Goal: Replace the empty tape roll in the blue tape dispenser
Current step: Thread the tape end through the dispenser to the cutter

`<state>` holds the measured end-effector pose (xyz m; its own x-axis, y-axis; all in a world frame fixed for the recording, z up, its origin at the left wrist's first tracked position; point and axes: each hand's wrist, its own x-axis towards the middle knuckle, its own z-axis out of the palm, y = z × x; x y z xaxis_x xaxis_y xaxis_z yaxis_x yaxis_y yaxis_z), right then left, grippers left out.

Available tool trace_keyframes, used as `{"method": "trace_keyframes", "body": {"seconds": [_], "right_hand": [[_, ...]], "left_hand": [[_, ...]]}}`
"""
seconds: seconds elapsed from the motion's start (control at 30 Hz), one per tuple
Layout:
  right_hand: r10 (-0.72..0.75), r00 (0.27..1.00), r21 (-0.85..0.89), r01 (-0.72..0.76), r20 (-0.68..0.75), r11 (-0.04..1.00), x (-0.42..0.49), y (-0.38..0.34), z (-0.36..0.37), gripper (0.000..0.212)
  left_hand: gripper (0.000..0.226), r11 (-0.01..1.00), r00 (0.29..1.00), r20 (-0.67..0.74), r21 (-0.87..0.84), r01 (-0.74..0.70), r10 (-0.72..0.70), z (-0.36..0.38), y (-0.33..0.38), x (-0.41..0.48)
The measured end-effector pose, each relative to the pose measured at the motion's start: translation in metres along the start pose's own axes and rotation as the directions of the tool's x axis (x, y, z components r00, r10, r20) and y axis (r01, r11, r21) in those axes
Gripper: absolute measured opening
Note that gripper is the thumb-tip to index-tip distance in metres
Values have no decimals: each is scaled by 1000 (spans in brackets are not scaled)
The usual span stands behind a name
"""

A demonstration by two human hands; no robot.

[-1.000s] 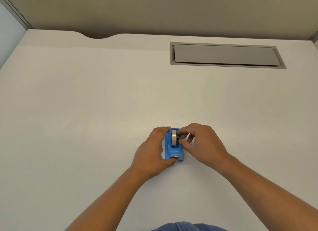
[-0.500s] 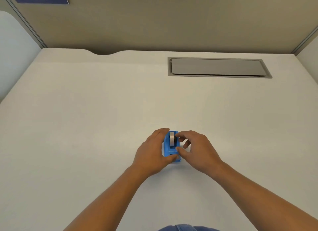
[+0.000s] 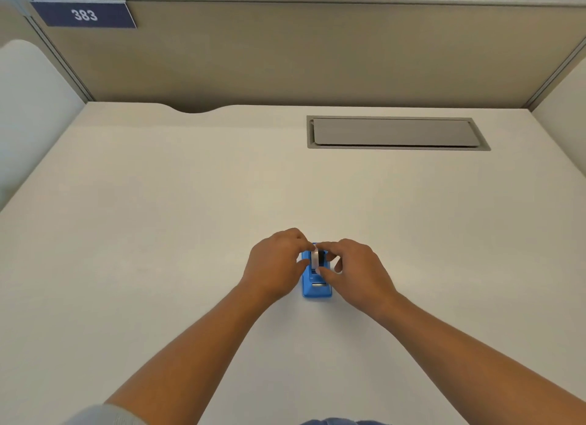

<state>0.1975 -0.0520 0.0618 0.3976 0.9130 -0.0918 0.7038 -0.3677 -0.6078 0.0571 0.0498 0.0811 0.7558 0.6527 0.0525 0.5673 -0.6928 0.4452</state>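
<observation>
A small blue tape dispenser (image 3: 315,287) stands on the white desk (image 3: 158,234), cutter end toward me. A thin pale tape roll (image 3: 314,259) sits upright in its slot. My left hand (image 3: 276,263) grips the dispenser's left side, its fingertips reaching the top of the roll. From the right, my right hand (image 3: 355,269) pinches the roll between thumb and forefinger. The dispenser's far end is hidden behind my fingers.
A grey cable hatch (image 3: 396,133) is set flush into the desk at the back right. Beige partition walls (image 3: 285,53) close off the back and sides, with a blue plate reading 383 (image 3: 85,14). A curved notch (image 3: 193,109) cuts the desk's rear edge.
The camera has tilted up, showing more of the partition. My left hand slid farther along the dispenser toward the roll, uncovering the cutter end. My right hand stays pinched on the roll.
</observation>
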Motion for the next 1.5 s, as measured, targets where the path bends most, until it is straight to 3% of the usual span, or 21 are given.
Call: {"method": "trace_keyframes", "body": {"seconds": [0.27, 0.7, 1.27, 1.5], "right_hand": [[-11, 1000, -36, 10, -19, 999, 1, -1, 0, 35], [-3, 1000, -55, 2, -15, 998, 5, -1, 2, 32], [-39, 998, -58, 37, -44, 998, 2, 0, 3, 27], [-23, 1000, -91, 21, -16, 996, 6, 0, 5, 53]], "left_hand": [[18, 922, 967, 85, 292, -256, 242, -3, -3, 9], [22, 793, 923, 240, 474, -383, 302, -15, 5, 19], [7, 873, 951, 213, 391, -292, 223, 3, -5, 25], [7, 943, 972, 162, 259, -210, 172, 2, -10, 26]]}}
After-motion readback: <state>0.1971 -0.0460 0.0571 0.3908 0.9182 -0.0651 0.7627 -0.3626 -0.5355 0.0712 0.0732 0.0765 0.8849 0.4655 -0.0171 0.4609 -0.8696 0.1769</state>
